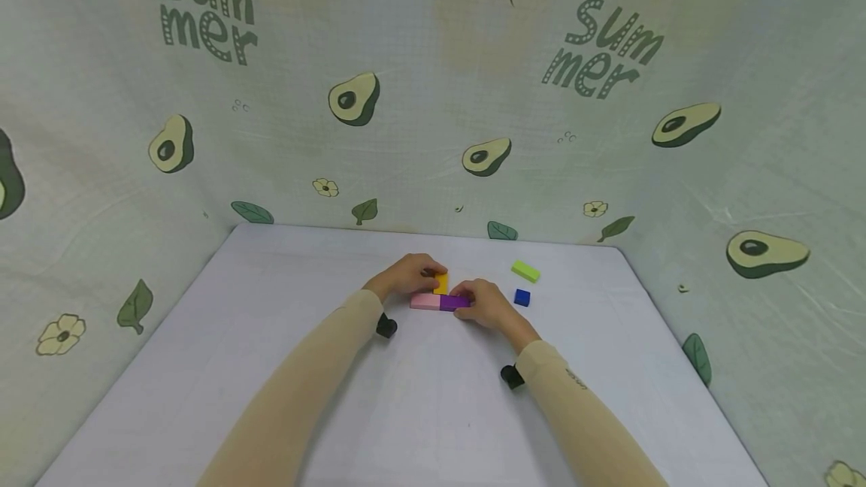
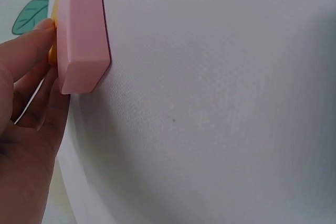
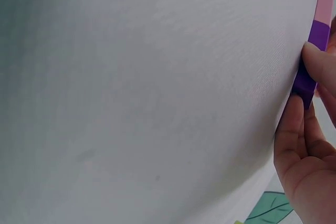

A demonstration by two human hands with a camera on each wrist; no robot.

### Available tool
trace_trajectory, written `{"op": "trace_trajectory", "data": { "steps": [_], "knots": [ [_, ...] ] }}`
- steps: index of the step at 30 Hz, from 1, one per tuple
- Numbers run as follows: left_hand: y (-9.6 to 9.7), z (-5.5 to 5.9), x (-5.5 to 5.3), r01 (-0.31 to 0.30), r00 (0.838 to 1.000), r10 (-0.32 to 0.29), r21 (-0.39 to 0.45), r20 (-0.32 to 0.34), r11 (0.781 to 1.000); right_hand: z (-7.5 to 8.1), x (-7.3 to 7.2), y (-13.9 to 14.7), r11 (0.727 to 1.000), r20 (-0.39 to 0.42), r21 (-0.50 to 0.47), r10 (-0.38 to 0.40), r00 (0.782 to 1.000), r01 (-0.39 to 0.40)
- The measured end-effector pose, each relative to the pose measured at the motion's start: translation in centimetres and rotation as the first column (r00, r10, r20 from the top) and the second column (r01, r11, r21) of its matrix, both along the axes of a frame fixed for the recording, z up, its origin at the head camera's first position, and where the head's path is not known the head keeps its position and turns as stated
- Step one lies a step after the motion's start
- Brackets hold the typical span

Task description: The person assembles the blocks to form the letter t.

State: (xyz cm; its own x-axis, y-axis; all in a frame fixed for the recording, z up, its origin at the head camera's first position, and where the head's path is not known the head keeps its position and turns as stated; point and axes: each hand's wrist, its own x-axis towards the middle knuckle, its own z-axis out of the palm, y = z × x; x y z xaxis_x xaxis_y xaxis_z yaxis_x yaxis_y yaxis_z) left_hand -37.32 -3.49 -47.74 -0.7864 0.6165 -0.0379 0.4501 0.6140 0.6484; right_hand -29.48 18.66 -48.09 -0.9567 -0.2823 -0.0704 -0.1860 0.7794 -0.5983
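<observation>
In the head view a pink block (image 1: 425, 303) and a purple block (image 1: 454, 304) lie end to end in one row on the table. Behind them, near where they meet, is a yellow block (image 1: 441, 284), pinched by my left hand (image 1: 408, 274). From the left wrist, the thumb tip presses the yellow block beside the pink block (image 2: 84, 30), which partly hides it. My right hand (image 1: 485, 305) grips the purple block's right end. In the right wrist view its thumb and fingers sit around the purple block (image 3: 318, 34).
To the right of my right hand lies a small blue block (image 1: 522, 297), with a lime green block (image 1: 525, 270) behind it. A white table (image 1: 433, 412) stretches out below. Printed cloth (image 1: 419, 43) with avocados and leaves hangs at the back and sides.
</observation>
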Motion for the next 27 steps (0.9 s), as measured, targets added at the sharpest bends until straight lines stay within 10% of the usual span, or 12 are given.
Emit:
{"op": "trace_trajectory", "data": {
  "steps": [27],
  "knots": [
    [-0.08, 0.03, 0.09, -0.014, 0.999, 0.013, 0.01, 0.03, 1.0, 0.15, 0.2, -0.1, 1.0, -0.005, -0.002, -0.008, 1.0, 0.008]
  ]
}}
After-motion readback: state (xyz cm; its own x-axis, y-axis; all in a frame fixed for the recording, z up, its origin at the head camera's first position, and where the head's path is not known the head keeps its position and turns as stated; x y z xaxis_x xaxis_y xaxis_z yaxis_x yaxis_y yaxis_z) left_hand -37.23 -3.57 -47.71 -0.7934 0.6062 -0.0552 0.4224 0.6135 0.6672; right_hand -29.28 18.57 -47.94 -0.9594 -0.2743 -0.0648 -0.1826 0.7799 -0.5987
